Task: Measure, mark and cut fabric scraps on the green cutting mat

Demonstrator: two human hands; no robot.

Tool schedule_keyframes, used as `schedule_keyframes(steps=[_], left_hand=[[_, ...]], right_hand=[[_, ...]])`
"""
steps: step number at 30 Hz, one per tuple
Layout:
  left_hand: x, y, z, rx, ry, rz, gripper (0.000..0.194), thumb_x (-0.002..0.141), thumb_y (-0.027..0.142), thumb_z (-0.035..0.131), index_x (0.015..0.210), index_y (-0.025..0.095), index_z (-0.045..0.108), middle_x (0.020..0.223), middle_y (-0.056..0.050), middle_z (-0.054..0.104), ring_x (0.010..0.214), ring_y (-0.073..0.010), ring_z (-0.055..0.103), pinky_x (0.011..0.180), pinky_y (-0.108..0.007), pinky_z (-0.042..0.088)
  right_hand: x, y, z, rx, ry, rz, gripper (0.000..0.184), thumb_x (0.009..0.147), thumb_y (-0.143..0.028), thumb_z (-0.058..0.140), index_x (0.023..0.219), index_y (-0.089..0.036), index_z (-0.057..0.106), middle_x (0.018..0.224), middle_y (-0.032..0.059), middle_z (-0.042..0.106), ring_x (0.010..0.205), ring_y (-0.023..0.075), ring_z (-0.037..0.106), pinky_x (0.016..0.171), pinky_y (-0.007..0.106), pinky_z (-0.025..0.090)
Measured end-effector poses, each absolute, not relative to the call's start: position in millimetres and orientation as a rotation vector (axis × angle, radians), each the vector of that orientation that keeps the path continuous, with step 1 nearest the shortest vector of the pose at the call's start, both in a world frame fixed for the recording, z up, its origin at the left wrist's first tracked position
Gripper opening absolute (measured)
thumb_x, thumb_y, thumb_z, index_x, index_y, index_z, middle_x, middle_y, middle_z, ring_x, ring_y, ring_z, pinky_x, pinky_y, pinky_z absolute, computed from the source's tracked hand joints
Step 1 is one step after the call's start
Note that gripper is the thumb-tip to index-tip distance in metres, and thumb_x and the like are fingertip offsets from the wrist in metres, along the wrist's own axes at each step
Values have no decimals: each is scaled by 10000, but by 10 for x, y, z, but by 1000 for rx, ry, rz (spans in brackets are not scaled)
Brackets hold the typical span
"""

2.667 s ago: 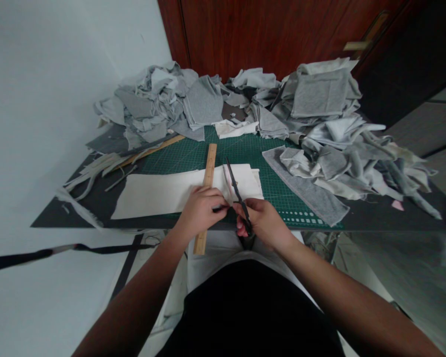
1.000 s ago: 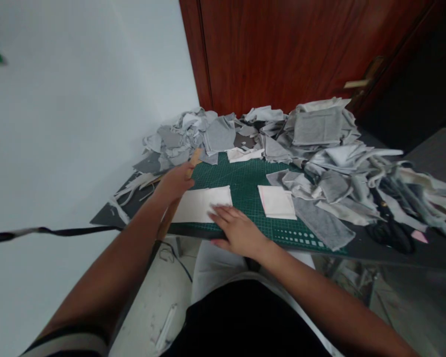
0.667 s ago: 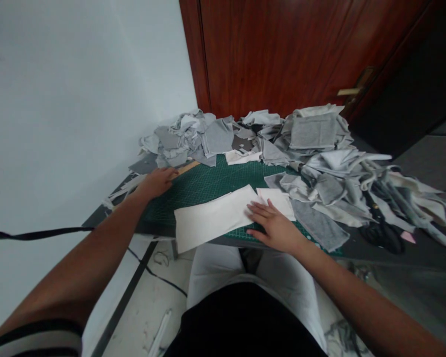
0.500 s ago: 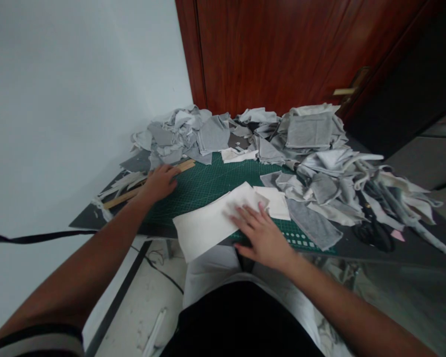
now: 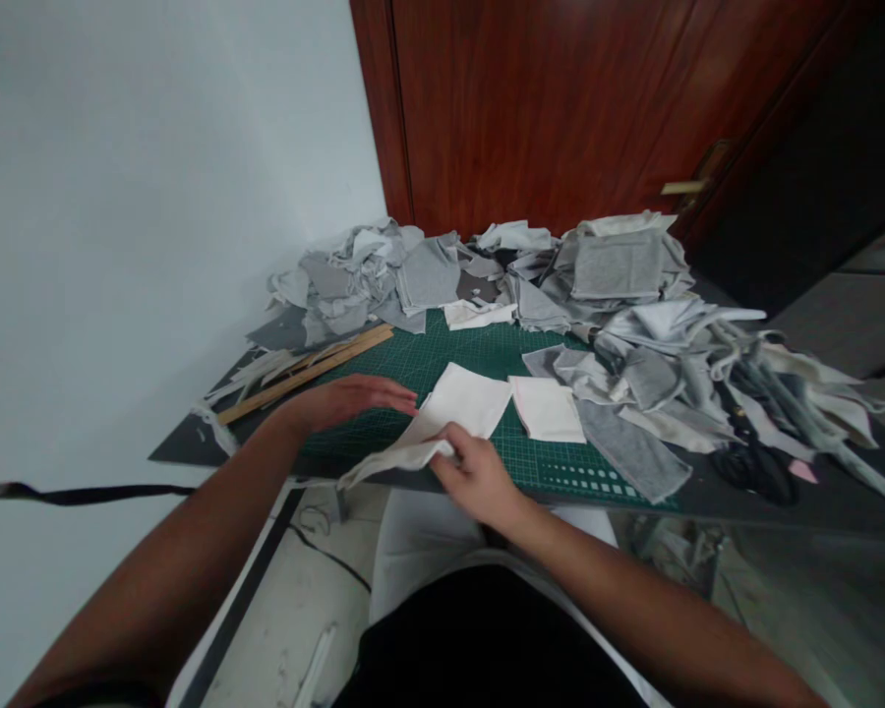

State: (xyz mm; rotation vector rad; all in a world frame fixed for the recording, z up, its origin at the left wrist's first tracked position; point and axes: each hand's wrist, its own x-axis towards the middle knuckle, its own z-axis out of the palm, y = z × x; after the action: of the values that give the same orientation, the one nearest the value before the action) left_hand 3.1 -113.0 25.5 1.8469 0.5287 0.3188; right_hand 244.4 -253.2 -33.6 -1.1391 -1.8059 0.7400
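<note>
My right hand (image 5: pixel 473 472) pinches the near edge of a long white fabric piece (image 5: pixel 468 398), lifting it in a fold. One end of the fabric lies on the green cutting mat (image 5: pixel 479 349), and the other hangs toward the table's front edge. My left hand (image 5: pixel 358 395) is held flat with fingers stretched out, its tips close to the fabric's left side; whether they touch it I cannot tell. Just right of the fabric lies a smaller white fabric square (image 5: pixel 550 408). A wooden ruler (image 5: pixel 306 376) rests slantwise at the mat's left side.
Heaps of grey fabric scraps (image 5: pixel 369 270) line the back of the dark table (image 5: pixel 184 438). More scraps (image 5: pixel 656 364) spread over the right side, beside black scissors (image 5: pixel 756 462). A grey fabric strip (image 5: pixel 630 447) overlaps the mat. A wooden door (image 5: pixel 560 108) stands behind.
The scissors went to the right side and the ruler was laid down at left. The long white fabric turned askew; my right hand now grips its edge, and my left hand left the ruler.
</note>
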Motion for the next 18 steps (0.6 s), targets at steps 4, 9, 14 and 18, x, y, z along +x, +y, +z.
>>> schedule_keyframes(steps=[4,9,14,18], left_hand=[[148,-1409,436,1622,489,518,860,650,737,815,1305,191,707,1192,-169,753,1112,-389,712,913,-492,587],[712,-1388,560,1744,869,900,539,745,459,837,1200,189,730,1082,-96,787,1070,-310,726,937,-448,593],[1131,-921,939,1735,822,1325,435,780,443,793,1091,145,729,1044,-97,786,978,-259,736,887,-402,614],[1085,-982,1413,1950,845,1515,370,779,379,803,1059,156,709,1055,-59,759,1000,-223,713,920,-377,597]], right_hand=[[2739,-2323,70,-1177,-1421,783,308,963,-462,562,816,-192,584,730,-31,581,681,131,502,627,242,386],[2981,-1794,481,-996,-1347,963,285,831,-413,700,1000,-186,665,870,-3,686,755,154,581,680,260,457],[3151,-1309,996,-879,-1405,931,363,835,-448,730,1050,-157,724,971,47,756,838,183,666,780,328,540],[3284,-1517,1459,-783,-1669,474,268,948,-380,639,1107,-199,756,1088,-2,755,1047,181,678,984,374,515]])
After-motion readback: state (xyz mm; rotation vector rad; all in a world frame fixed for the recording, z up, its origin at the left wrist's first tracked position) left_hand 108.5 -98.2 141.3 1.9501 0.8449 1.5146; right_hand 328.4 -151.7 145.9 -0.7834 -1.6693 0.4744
